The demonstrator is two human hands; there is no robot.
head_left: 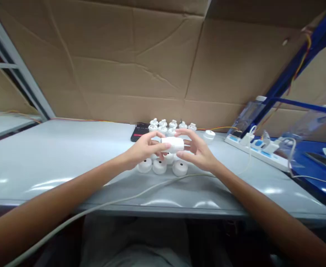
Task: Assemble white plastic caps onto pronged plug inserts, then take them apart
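A smooth white plastic cylinder [173, 144] is held sideways between my two hands, above the table. My left hand [147, 146] pinches its left end, with the thumb across the front. Around the right end curve the fingers of my right hand [198, 150], index finger along the top and thumb at the lower edge. Below my hands stand several white round caps [159, 167] with a dark hole in the top, some partly hidden. Behind them are rows of white pieces [163, 123] with small fittings on top.
A black phone [140, 131] lies behind my left hand. One white cap [209, 135] sits apart at the right. A power strip [257, 151] with plugs lies farther right, near a blue frame [285, 70]. A pale cable [140, 193] crosses the table's front edge [163, 213]. Cardboard [124, 74] backs the table.
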